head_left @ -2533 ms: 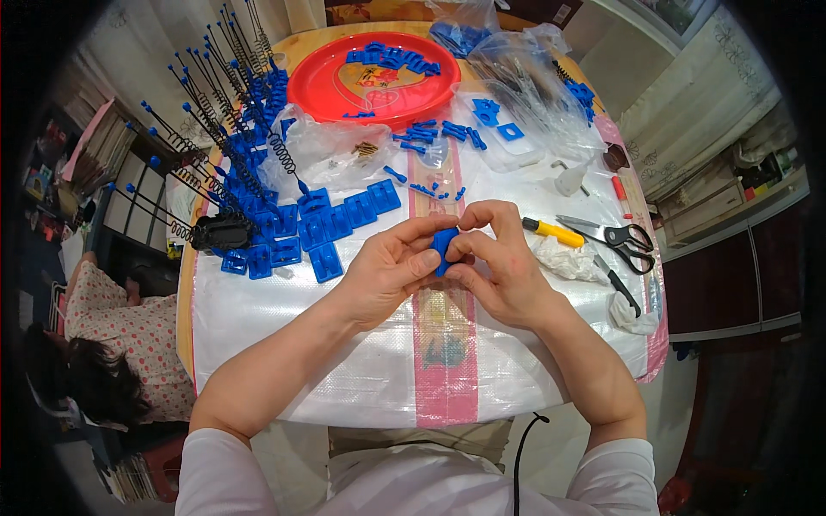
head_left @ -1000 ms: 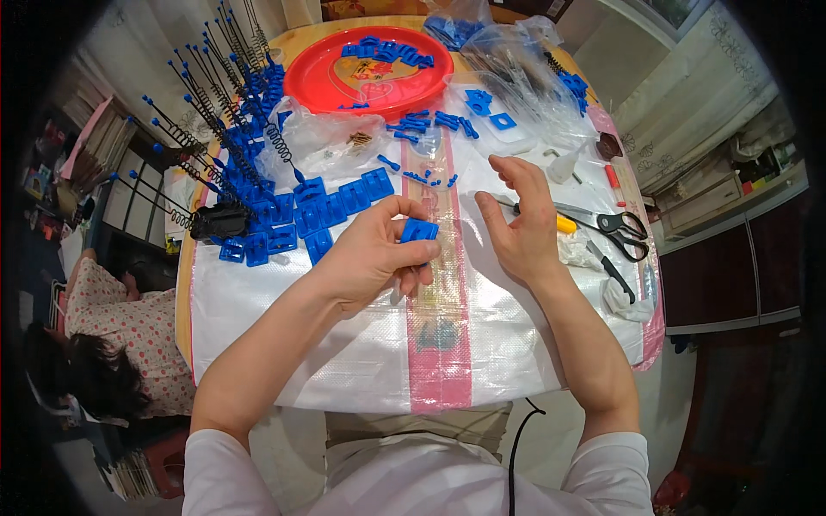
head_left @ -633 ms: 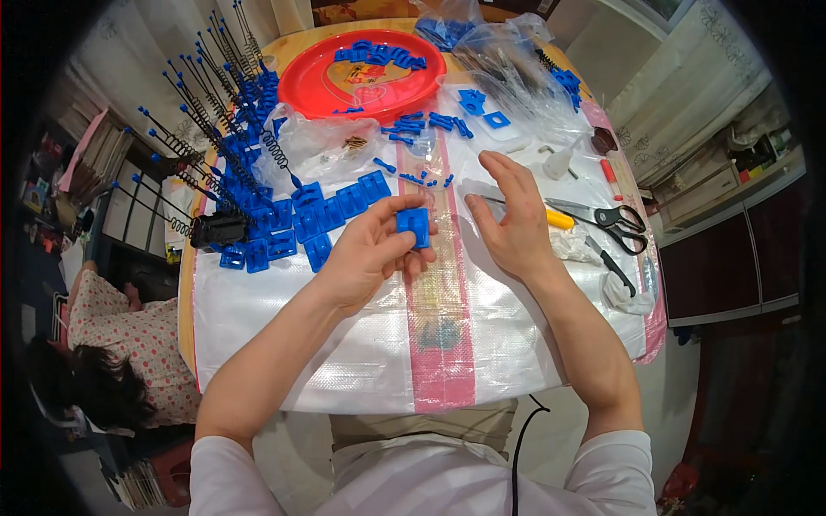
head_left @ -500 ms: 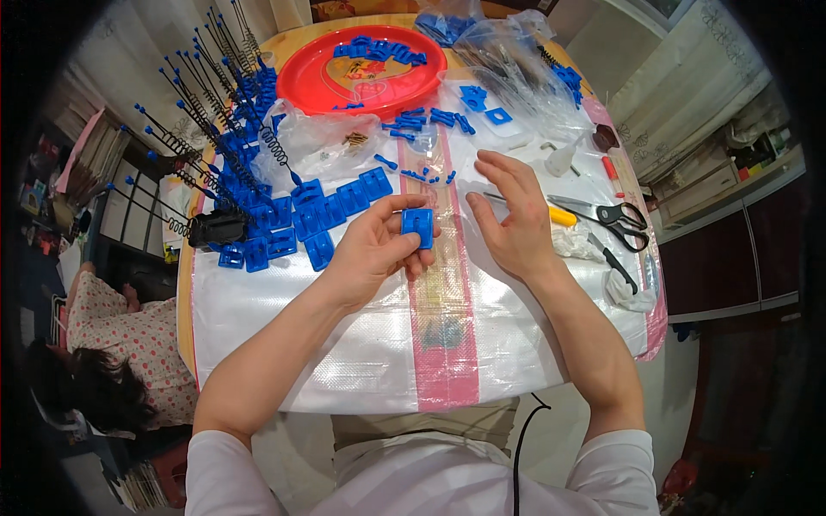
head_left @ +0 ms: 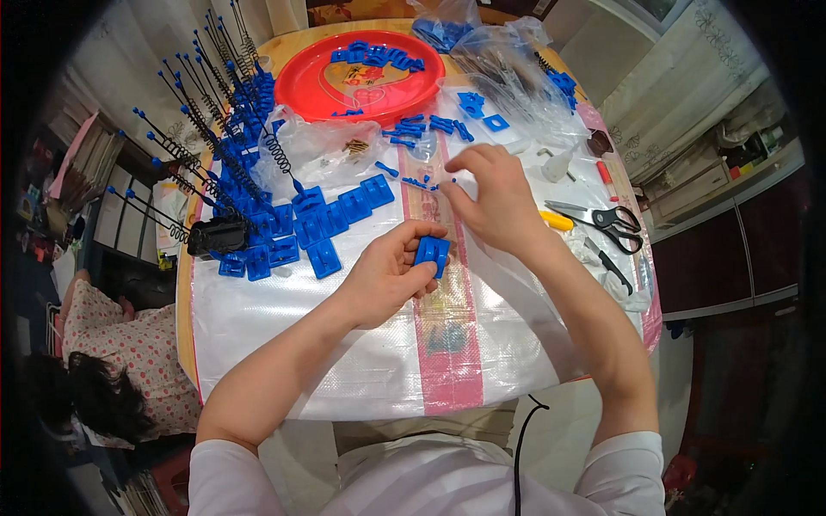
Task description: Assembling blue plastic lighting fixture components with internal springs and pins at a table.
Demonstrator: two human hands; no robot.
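While the left hand (head_left: 391, 271) is gripping a small blue rectangular plastic block (head_left: 431, 253) between thumb and fingers just above the white woven plastic table cover (head_left: 284, 344), the right hand (head_left: 490, 198) is reaching further up the table, its fingertips pinching at a scatter of tiny blue plastic pins (head_left: 422, 181) lying near the pink stripe of the cover; whether it is actually holding one, I cannot tell. To the left of the held block, a row of flat blue plastic plates (head_left: 327, 228) is lying beside a bundle of black rods with coil springs and blue tips (head_left: 215, 146). Beyond them, a round red plastic tray (head_left: 314, 82) is holding more blue parts, and a clear plastic bag (head_left: 331, 150) is lying just in front of it. To the right of the right hand, black-handled scissors (head_left: 611, 219) are resting near a yellow-handled tool (head_left: 557, 221), well apart from the block.
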